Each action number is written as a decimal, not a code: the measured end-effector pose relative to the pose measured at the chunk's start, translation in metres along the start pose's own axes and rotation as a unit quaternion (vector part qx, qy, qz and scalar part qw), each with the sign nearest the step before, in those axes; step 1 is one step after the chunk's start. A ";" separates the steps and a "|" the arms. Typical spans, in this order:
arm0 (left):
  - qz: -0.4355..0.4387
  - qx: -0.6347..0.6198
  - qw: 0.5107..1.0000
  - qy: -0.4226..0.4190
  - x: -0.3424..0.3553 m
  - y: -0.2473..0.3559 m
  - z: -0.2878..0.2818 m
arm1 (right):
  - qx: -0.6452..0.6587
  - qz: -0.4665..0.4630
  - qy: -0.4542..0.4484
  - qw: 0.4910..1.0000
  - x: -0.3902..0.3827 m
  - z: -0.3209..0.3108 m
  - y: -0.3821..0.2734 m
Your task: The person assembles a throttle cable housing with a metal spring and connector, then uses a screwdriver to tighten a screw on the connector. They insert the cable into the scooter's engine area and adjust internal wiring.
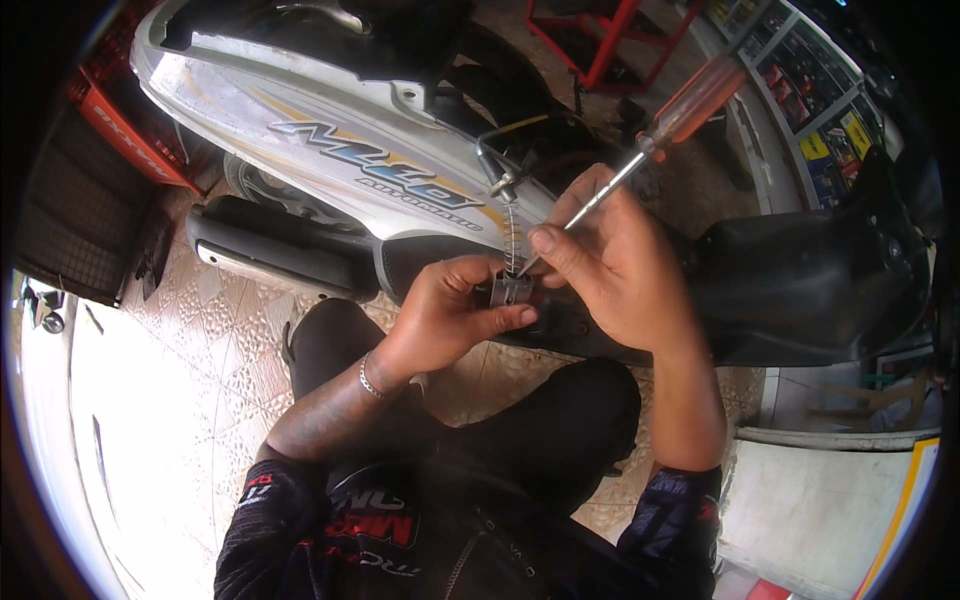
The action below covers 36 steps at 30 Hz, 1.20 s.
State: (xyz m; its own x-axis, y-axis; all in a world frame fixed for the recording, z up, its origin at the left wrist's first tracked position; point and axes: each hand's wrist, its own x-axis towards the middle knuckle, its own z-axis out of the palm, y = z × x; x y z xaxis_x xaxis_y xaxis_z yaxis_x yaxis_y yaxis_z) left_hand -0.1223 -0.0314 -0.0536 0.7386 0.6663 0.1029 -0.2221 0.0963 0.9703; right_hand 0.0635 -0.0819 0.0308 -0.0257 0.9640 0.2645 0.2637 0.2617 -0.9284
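Grip state first: left grip (440,310), at 8 o'clock of picture centre, is pinched around a small grey metal part (513,291), thumb along its lower edge. Part sits just off centre toward 12 to 1 o'clock. Right grip (620,270), at 3 o'clock from the part, is closed low on the shaft of a screwdriver (608,190), thumb near the tip; red handle sticks out to 1 o'clock with no fingers round it. Tip is by the foot of a coil spring (512,230); can't tell what it bears on. Spring runs up at 12 o'clock to a metal fitting (503,187). Risks, my read: tip skates off the metal and stabs the left thumb or fingers, because they're right beside it and the handle is unsupported. Spring, if loaded, could kick when the pinch slackens. Sideways prying could bend coils. If the part is loose, a slip drops it between the knees (590,400) onto tiled floor (250,370), easy to lose. Beyond: white scooter side panel (300,110) toward 11 o'clock, scratchable if the driver swings; black plastic piece (810,290) at 3. Farther: red metal stand (610,70) near 1 o'clock, stocked shelves (800,85) at 2.
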 end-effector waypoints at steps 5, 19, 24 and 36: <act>-0.014 0.034 0.999 -0.002 -0.002 0.006 0.003 | -0.040 0.014 -0.055 0.998 0.002 -0.006 -0.003; 0.027 0.146 0.989 -0.010 -0.001 -0.005 0.003 | -0.124 0.055 -0.084 0.987 -0.006 -0.005 -0.003; 0.041 0.208 0.977 -0.009 -0.001 -0.022 0.002 | -0.196 -0.010 -0.066 0.978 -0.015 -0.001 -0.001; 0.020 0.253 0.967 -0.010 0.001 -0.023 0.010 | -0.160 0.004 -0.012 0.987 -0.037 -0.001 0.019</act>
State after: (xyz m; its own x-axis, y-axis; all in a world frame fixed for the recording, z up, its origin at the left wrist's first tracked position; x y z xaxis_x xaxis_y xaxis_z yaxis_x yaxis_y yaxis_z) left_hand -0.1103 -0.0403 -0.0738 0.7498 0.6464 0.1409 0.0858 -0.3062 0.9481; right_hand 0.0703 -0.1128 0.0034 -0.0447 0.9677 0.2481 0.5542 0.2307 -0.7998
